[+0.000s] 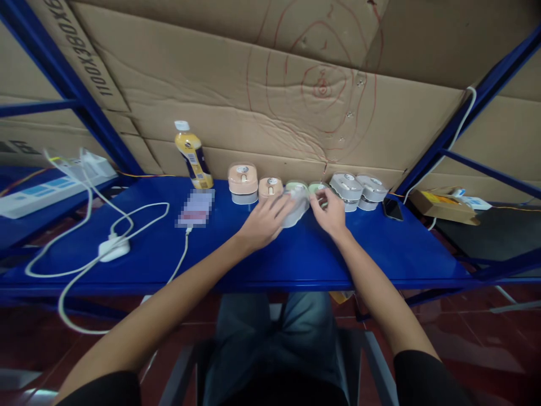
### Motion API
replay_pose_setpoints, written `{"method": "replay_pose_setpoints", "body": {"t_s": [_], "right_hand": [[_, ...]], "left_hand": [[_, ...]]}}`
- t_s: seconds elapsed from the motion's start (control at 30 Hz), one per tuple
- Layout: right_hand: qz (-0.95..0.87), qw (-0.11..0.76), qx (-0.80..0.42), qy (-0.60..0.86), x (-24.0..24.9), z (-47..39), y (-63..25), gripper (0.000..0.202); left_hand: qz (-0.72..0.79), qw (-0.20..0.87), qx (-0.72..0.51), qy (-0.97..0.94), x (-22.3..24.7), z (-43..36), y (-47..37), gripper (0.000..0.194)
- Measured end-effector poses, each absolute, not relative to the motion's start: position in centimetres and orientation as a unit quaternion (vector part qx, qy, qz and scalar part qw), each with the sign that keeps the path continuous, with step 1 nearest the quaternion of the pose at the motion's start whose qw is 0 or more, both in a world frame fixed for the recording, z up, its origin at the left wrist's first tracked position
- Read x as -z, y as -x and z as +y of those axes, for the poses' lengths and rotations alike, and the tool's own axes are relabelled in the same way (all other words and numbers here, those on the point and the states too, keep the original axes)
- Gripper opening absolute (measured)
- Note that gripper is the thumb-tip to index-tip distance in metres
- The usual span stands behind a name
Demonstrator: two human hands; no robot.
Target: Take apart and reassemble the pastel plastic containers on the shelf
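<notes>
My left hand [265,221] has its fingers closed on the side of a translucent greyish plastic container [297,210], tilted above the blue shelf. My right hand [332,214] is curled, thumb and fingers at the front of a small box with a pale green lid [318,186]; the fingers hide much of it. Another green lid [297,185] shows just behind the translucent container. To the left stand two boxes with peach lids, a taller one [243,181] and a lower one [270,186]. Grey lidded boxes, one [346,189] beside another [372,190], stand right of my right hand.
A yellow drink bottle [193,155] stands at the back left, with a blurred-out phone-like rectangle [196,208] before it. A white charger [114,248] and looping cables lie farther left. A dark phone [393,210] rests at right. Cardboard [203,84] walls the back.
</notes>
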State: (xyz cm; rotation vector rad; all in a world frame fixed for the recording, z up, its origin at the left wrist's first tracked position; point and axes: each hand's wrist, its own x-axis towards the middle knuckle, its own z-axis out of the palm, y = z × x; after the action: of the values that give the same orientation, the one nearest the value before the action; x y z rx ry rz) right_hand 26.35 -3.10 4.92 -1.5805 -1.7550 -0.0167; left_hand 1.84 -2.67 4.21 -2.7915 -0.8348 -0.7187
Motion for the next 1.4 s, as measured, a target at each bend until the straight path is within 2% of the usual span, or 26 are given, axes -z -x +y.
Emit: {"method": "replay_pose_setpoints", "body": {"t_s": [0.07, 0.13, 0.2, 0.27, 0.37, 0.67, 0.83, 0.9, 1.03, 1.07, 1.23, 1.4], "right_hand": [[-0.762, 0.392, -0.028, 0.515, -5.2, -3.3, -27.4, 0.064], [-0.832, 0.347, -0.089, 0.423, -5.3, -3.3, -28.0, 0.082], [-0.866, 0.294, -0.151, 0.375, -5.1, -3.3, -28.1, 0.089], [-0.875, 0.265, -0.18, 0.364, -4.7, -3.3, -27.8, 0.089], [-0.866, 0.261, -0.157, 0.396, -4.2, -3.7, -26.9, 0.087], [-0.852, 0.211, -0.081, 0.472, -3.8, -5.1, -23.8, 0.09], [-0.827, 0.27, -0.131, 0.476, -4.5, -4.7, -25.4, 0.074], [-0.811, 0.314, -0.146, 0.472, -4.9, -4.2, -26.7, 0.065], [-0.752, 0.37, -0.158, 0.522, -5.4, -3.1, -29.3, 0.059], [-0.739, 0.372, -0.157, 0.539, -5.3, -2.8, -29.6, 0.058], [-0.734, 0.361, -0.145, 0.556, -4.8, -2.2, -30.1, 0.059], [-0.737, 0.338, -0.146, 0.567, -4.8, -2.1, -30.3, 0.057]], "left_hand": [[-0.208, 0.039, 0.212, 0.954, -3.7, -2.8, -1.2, 0.082], [-0.163, 0.012, 0.198, 0.966, -3.0, -2.8, -0.9, 0.084], [-0.145, -0.003, 0.199, 0.969, -2.4, -2.7, -0.9, 0.083], [-0.145, -0.012, 0.213, 0.966, -1.9, -2.6, -0.9, 0.078], [-0.172, -0.049, 0.256, 0.95, -1.5, -2.6, -0.6, 0.073], [-0.302, -0.253, 0.312, 0.864, 0.1, -0.8, -0.2, 0.105], [-0.308, -0.27, 0.314, 0.857, 0.4, -0.5, 0.1, 0.119], [-0.304, -0.247, 0.308, 0.867, 0.3, -0.7, 0.3, 0.112], [-0.255, -0.174, 0.285, 0.908, -0.2, -1.4, 0.5, 0.056], [-0.246, -0.162, 0.281, 0.913, -0.3, -1.6, 0.5, 0.047], [-0.275, -0.167, 0.286, 0.902, -0.7, -1.3, 0.6, 0.037], [-0.32, -0.162, 0.331, 0.873, -0.8, 0.3, 2.2, 0.037]]}}
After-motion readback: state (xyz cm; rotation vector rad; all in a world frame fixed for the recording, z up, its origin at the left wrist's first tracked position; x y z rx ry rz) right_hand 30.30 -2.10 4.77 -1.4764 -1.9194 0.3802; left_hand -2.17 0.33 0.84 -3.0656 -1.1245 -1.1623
